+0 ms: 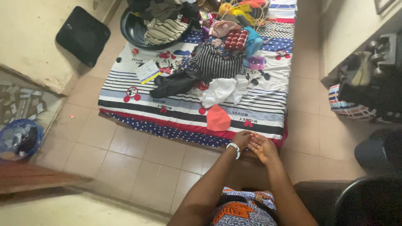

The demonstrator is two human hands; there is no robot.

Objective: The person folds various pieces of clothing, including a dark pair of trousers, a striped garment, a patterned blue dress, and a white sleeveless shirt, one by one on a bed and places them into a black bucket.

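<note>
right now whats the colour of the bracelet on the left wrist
White: a beaded bracelet on the left hand's wrist, seen in the head view, beside the right hand.

Two hands show, the left hand (pixel 241 138) and the right hand (pixel 263 147), with one white bead bracelet (pixel 234 149) on the left wrist. One bed (pixel 125 83) carries one black basin (pixel 133 29) at its far left corner, one red egg tray (pixel 236 39), one orange cloth (pixel 218 118) at its near edge and one booklet (pixel 148 71). One blue bucket (pixel 20 138) and one black bag (pixel 83 35) sit off the bed.
</note>
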